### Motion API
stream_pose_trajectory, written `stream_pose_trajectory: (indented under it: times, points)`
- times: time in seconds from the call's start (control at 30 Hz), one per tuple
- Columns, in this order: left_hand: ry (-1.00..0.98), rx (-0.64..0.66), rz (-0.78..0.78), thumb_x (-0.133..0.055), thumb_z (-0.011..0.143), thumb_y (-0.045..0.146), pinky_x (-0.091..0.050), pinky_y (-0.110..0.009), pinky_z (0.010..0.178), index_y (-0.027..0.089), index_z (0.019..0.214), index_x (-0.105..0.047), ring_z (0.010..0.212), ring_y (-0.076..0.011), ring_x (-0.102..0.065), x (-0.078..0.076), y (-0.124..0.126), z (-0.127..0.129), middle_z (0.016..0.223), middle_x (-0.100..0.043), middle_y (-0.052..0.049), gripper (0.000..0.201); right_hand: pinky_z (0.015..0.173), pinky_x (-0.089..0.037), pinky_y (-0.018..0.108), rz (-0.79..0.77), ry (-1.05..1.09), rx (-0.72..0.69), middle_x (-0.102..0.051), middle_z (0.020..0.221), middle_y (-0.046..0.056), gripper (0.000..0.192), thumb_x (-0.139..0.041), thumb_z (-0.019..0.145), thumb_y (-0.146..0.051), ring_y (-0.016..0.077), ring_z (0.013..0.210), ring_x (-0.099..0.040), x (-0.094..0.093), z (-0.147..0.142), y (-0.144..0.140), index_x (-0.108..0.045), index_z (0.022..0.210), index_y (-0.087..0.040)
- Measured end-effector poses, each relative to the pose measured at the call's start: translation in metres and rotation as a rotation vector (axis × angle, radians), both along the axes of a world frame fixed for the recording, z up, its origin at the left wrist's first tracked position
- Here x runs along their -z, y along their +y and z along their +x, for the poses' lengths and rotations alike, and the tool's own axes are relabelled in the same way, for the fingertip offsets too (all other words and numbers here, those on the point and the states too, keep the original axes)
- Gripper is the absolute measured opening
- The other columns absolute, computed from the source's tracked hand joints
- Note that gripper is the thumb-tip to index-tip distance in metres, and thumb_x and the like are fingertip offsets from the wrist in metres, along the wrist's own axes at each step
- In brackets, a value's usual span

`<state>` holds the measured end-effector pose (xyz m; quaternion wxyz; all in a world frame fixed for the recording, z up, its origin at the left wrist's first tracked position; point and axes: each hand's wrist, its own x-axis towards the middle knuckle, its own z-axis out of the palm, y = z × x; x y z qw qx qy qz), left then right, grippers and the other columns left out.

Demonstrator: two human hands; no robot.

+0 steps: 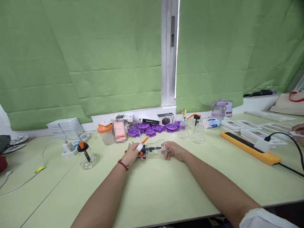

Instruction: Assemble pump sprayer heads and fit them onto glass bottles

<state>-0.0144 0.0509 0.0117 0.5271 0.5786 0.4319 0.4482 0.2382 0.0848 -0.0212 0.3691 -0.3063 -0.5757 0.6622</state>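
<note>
This is looking like a small assembly or packing workroom set up in an office. A long pale green counter [152, 193] is running under a window that green paper blinds [95, 57] are covering. Batches of like goods are lying along its far edge: purple plastic wheels [152, 129] at 12 o'clock, clear glass bottles with pump tops [197, 129] at 1 o'clock, stacks of flat white cards [65, 124] at 10 o'clock and rows of white packets [249, 128] at 2 o'clock. A yellow power strip [247, 147] is lying at 2 o'clock with a plug in it, and a white charger [68, 147] is sitting at 10 o'clock.
</note>
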Motion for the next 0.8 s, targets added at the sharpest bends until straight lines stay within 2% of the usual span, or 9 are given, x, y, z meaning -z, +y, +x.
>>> stream_pose_trajectory:
  times: [0.13, 0.2, 0.3, 0.37, 0.47, 0.53, 0.63, 0.7, 0.8]
  points:
    - [-0.043, 0.015, -0.010, -0.067, 0.068, 0.053, -0.049, -0.026, 0.045, 0.012, 0.081, -0.056, 0.053, -0.0151, -0.062, 0.004, 0.003, -0.003, 0.065, -0.059, -0.001, 0.044, 0.039, -0.045, 0.022, 0.005, -0.021, 0.034, -0.064, 0.077, 0.008, 0.046, -0.054, 0.079, -0.057, 0.0145, 0.051, -0.062, 0.001, -0.002, 0.001, -0.054, 0.092, -0.013]
    - [-0.056, 0.010, -0.008, -0.067, 0.068, 0.053, -0.049, -0.025, 0.045, 0.012, 0.083, -0.057, 0.052, -0.0148, -0.062, 0.005, 0.005, -0.004, 0.066, -0.060, -0.002, 0.045, 0.044, -0.049, 0.024, 0.009, 0.025, 0.036, -0.063, 0.091, 0.010, 0.045, -0.057, 0.079, -0.054, 0.0165, 0.062, -0.065, -0.001, -0.002, -0.001, -0.054, 0.103, -0.015]
    - [-0.064, -0.008, -0.008, -0.067, 0.068, 0.053, -0.049, -0.025, 0.044, 0.011, 0.082, -0.057, 0.051, -0.0144, -0.062, 0.007, 0.007, -0.005, 0.064, -0.060, -0.002, 0.045, 0.058, -0.054, 0.030, 0.039, 0.108, 0.011, -0.052, 0.121, 0.010, 0.054, -0.065, 0.077, -0.042, 0.0193, 0.082, -0.066, -0.008, 0.001, -0.007, -0.044, 0.125, -0.027]
    - [-0.066, -0.017, -0.009, -0.067, 0.068, 0.053, -0.049, -0.024, 0.044, 0.011, 0.082, -0.057, 0.049, -0.0138, -0.061, 0.007, 0.007, -0.006, 0.063, -0.060, -0.001, 0.045, 0.064, -0.054, 0.031, 0.073, 0.106, -0.011, -0.047, 0.127, 0.010, 0.061, -0.070, 0.074, -0.034, 0.0201, 0.088, -0.065, -0.012, 0.002, -0.010, -0.042, 0.128, -0.031]
    - [-0.061, -0.008, -0.002, -0.067, 0.069, 0.052, -0.048, -0.024, 0.044, 0.011, 0.083, -0.057, 0.050, -0.0136, -0.061, 0.007, 0.007, -0.007, 0.064, -0.061, -0.002, 0.044, 0.061, -0.053, 0.028, 0.090, 0.071, -0.013, -0.053, 0.119, 0.009, 0.057, -0.072, 0.071, -0.031, 0.0197, 0.085, -0.066, -0.013, 0.001, -0.011, -0.048, 0.123, -0.027]
    - [-0.047, 0.000, 0.009, -0.068, 0.069, 0.051, -0.048, -0.024, 0.044, 0.012, 0.084, -0.058, 0.051, -0.0139, -0.061, 0.006, 0.006, -0.006, 0.065, -0.062, -0.002, 0.043, 0.053, -0.051, 0.025, 0.058, 0.062, -0.003, -0.058, 0.108, 0.009, 0.053, -0.069, 0.073, -0.036, 0.0189, 0.076, -0.068, -0.011, -0.001, -0.008, -0.048, 0.120, -0.024]
    - [-0.015, 0.001, 0.022, -0.069, 0.068, 0.047, -0.050, -0.025, 0.048, 0.012, 0.084, -0.059, 0.053, -0.0141, -0.062, 0.005, 0.004, -0.004, 0.068, -0.063, -0.003, 0.040, 0.037, -0.043, 0.022, -0.029, 0.022, 0.039, -0.064, 0.086, 0.007, 0.045, -0.055, 0.081, -0.053, 0.0175, 0.055, -0.066, -0.005, -0.007, -0.003, -0.049, 0.111, -0.018]
    - [-0.012, 0.005, 0.018, -0.069, 0.068, 0.046, -0.050, -0.026, 0.049, 0.012, 0.083, -0.059, 0.054, -0.0145, -0.062, 0.004, 0.004, -0.003, 0.068, -0.063, -0.003, 0.039, 0.031, -0.038, 0.021, -0.065, -0.032, 0.069, -0.065, 0.074, 0.007, 0.050, -0.041, 0.084, -0.062, 0.0165, 0.045, -0.062, -0.002, -0.010, 0.000, -0.051, 0.100, -0.015]
    - [-0.042, 0.010, 0.017, -0.068, 0.070, 0.047, -0.049, -0.025, 0.046, 0.012, 0.083, -0.059, 0.052, -0.0142, -0.062, 0.004, 0.005, -0.005, 0.066, -0.062, -0.002, 0.038, 0.031, -0.039, 0.021, -0.073, -0.074, 0.072, -0.065, 0.073, 0.011, 0.059, -0.033, 0.085, -0.066, 0.0165, 0.045, -0.062, -0.002, -0.012, 0.000, -0.054, 0.095, -0.012]
